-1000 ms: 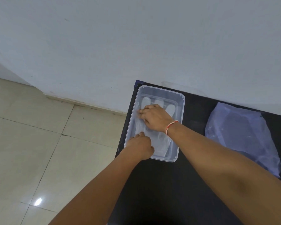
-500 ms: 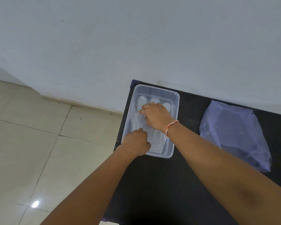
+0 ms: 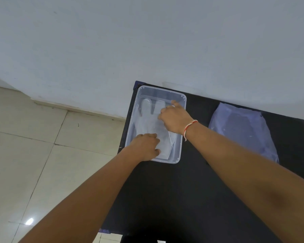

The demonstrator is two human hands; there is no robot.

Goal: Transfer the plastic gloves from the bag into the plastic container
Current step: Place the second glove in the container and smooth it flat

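From the head camera, there is one black bench point(image 3: 191, 199) pushed up against a pale wall point(image 3: 147, 41). On the bench sit one clear plastic container point(image 3: 182, 137) and one see-through bag point(image 3: 244, 130). The container is at the far left corner of the bench. The bag lies flat to the right of it, well apart from it, with bare bench between them.

There are two hands, and both reach into the container. Inside it lie the plastic gloves point(image 3: 147, 118), thin and whitish, spread flat on the bottom. Glove fingers point toward the wall. How many gloves are stacked there is too hard to tell.

The left hand point(image 3: 145, 146) is at the near end of the container. Its fingers are curled down and pressed on the near end of the gloves, right on top of them. It does not seem to be holding anything up.

The right hand point(image 3: 174, 118) is over the far right part of the container, just beside the glove fingers. One finger points out toward the far wall of the container, and the others are bent. It rests on the gloves. A red and white thread band point(image 3: 189, 128) is tied on that wrist.

Pale floor tiles point(image 3: 42, 155) show to the left of the bench.
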